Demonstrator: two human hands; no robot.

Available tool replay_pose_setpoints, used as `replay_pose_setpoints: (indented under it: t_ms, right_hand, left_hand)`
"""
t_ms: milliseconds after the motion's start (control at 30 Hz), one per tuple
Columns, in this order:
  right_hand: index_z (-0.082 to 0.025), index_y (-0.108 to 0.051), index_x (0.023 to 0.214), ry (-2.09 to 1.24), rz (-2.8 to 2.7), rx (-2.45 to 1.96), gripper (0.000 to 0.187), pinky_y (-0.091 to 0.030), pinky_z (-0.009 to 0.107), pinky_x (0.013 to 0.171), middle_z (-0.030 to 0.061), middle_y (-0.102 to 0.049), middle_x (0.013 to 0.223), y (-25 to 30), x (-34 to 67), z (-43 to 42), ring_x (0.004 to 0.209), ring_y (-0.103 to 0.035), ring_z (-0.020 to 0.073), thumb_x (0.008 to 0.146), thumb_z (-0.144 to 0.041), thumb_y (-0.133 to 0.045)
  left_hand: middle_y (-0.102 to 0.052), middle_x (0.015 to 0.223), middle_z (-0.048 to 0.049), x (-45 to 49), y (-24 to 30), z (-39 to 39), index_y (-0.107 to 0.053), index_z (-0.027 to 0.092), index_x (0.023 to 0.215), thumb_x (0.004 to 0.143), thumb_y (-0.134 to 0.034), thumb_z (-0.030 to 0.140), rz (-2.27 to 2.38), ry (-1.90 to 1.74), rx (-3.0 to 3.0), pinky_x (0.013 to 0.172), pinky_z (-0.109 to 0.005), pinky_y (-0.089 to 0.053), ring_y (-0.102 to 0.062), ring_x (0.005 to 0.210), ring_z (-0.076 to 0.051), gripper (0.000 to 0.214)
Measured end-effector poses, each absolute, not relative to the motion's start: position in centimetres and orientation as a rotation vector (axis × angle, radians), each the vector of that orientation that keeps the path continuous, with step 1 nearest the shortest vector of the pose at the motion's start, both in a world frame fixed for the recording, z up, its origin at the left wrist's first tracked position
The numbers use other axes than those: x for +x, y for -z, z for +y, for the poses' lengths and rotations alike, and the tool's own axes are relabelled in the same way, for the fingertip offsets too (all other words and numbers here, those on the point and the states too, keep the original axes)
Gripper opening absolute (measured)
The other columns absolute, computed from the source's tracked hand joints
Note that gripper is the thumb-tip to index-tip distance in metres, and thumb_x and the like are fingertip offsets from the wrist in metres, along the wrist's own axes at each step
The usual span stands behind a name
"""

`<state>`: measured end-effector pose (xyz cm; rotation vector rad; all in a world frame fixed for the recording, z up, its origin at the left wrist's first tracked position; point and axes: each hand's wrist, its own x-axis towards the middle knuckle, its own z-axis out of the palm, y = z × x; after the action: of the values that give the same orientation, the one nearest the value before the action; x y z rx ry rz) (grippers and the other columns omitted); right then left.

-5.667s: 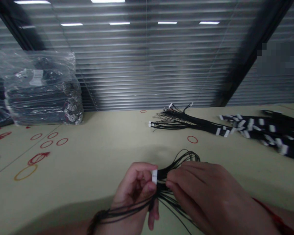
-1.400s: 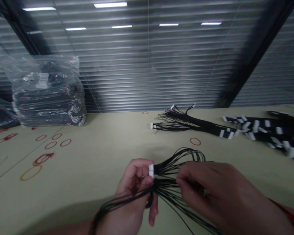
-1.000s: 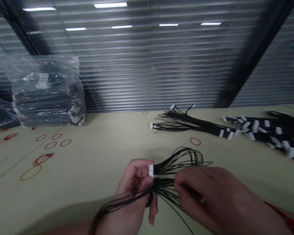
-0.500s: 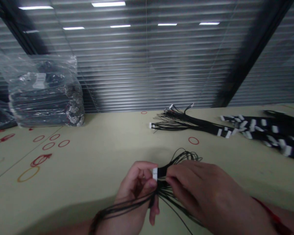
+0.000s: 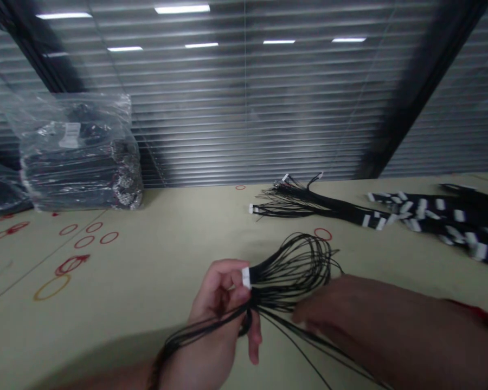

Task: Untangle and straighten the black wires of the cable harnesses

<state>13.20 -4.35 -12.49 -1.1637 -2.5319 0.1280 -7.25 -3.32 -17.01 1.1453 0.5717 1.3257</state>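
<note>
My left hand (image 5: 219, 314) is closed on a black wire harness (image 5: 293, 271), pinching it just below a white connector (image 5: 246, 278). From the connector the thin black wires bow out to the right in a wide loop and come back to the fingers. Some loose wires trail left over my left wrist, and others run down to the lower right. My right hand (image 5: 358, 319) is beside the loop on its right, smeared by motion. Its fingertips are near the lower wires, and whether they grip any is hidden.
Farther back on the table (image 5: 187, 233) lies another black wire bundle (image 5: 329, 206) with white connectors. More harnesses (image 5: 439, 216) are piled at the right. A clear plastic bag (image 5: 81, 157) of harnesses stands at the back left. Red rubber bands (image 5: 71, 264) and a yellow band (image 5: 52, 287) lie at the left.
My right hand has moved right and down, away from the connector. The wire loop now shows more fully. My left hand has shifted slightly left and up with the harness.
</note>
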Motion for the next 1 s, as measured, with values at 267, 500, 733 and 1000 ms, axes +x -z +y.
replay_pose_setpoints:
  t_ms: [267,500,733,1000]
  right_hand:
    - [-0.023,-0.067,0.079,-0.919,-2.426,-1.114,0.028,-0.037,0.017,0.060,-0.0061,-0.062,0.068,10.7,9.7,-3.7,0.061,-0.055,0.0066,0.088,-0.012,-0.044]
    - [-0.023,-0.064,0.071,-0.768,-2.385,-1.208,0.027,-0.032,0.019,0.056,-0.0077,-0.055,0.060,11.1,9.6,-4.3,0.055,-0.050,0.0062,0.084,-0.011,-0.044]
    - [-0.020,-0.055,0.068,-0.459,-2.404,-1.243,0.022,-0.030,0.023,0.056,-0.0061,-0.057,0.063,11.6,10.1,-4.6,0.057,-0.051,0.0092,0.085,-0.014,-0.043]
    - [-0.018,-0.053,0.068,-0.275,-2.463,-1.148,0.022,-0.030,0.025,0.053,-0.0031,-0.056,0.065,11.7,9.7,-4.8,0.055,-0.049,0.0104,0.086,-0.014,-0.042]
  left_hand:
    - [-0.052,0.078,0.0050,-7.5,17.5,-3.9,-0.055,0.032,0.107,0.093,-0.047,0.022,0.437,-1.304,1.180,0.038,-0.005,-0.047,-0.060,0.046,-0.002,0.019]
    - [-0.052,0.078,0.0056,-7.4,17.5,-3.7,-0.055,0.032,0.108,0.093,-0.047,0.020,0.426,-1.300,1.179,0.039,-0.005,-0.048,-0.060,0.048,-0.001,0.020]
    - [-0.052,0.079,0.0059,-7.5,17.2,-3.7,-0.054,0.032,0.106,0.094,-0.046,0.021,0.515,-1.281,1.193,0.039,-0.005,-0.048,-0.058,0.046,0.000,0.018]
    - [-0.049,0.079,0.0057,-7.4,17.6,-3.5,-0.053,0.031,0.109,0.094,-0.045,0.021,0.418,-1.279,1.213,0.038,-0.004,-0.047,-0.059,0.047,0.000,0.020]
